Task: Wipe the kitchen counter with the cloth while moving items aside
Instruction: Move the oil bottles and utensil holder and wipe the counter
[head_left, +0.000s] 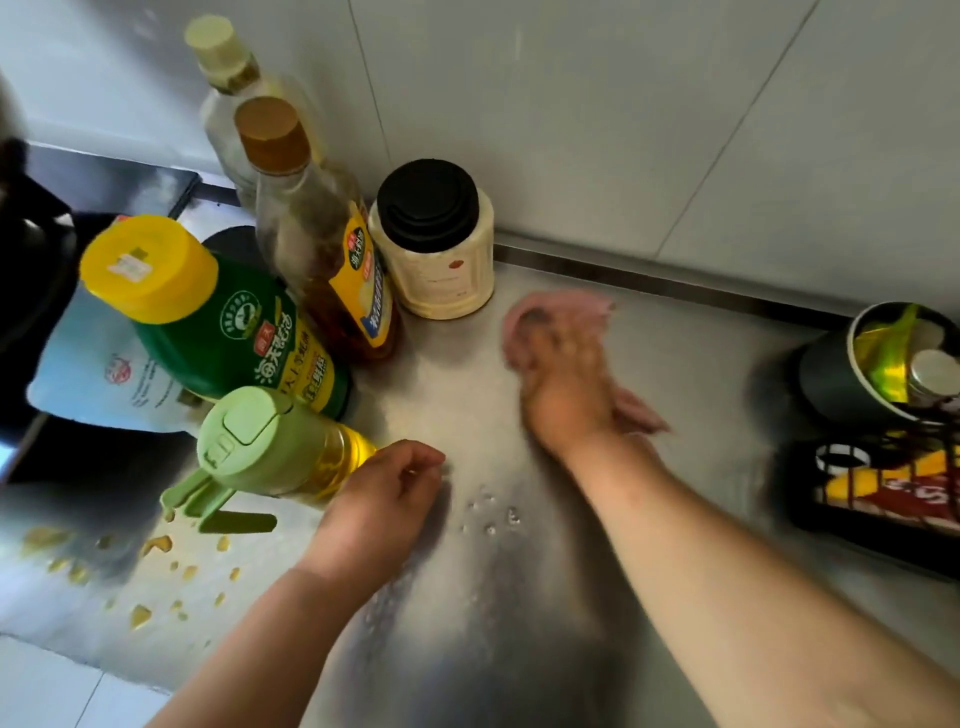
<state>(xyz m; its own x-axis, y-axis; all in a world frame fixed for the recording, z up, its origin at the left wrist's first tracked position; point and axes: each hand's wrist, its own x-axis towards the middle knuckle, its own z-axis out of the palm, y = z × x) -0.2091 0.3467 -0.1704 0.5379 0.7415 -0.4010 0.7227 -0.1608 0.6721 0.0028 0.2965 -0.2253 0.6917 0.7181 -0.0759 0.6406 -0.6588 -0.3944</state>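
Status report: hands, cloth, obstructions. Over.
Right hand flat on pink cloth, blurred. Left hand loosely curled beside green-capped oil bottle, holding nothing. Black-lidded jar just left of cloth.

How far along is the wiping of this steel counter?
Looks done: the glass and plastic bottles stand bunched at the left. In hand: the right hand presses the pink cloth on the stainless steel counter near the back wall; the left hand is beside the green-lidded oil bottle. Left: clear water droplets in the middle, yellow liquid spots at the front left.
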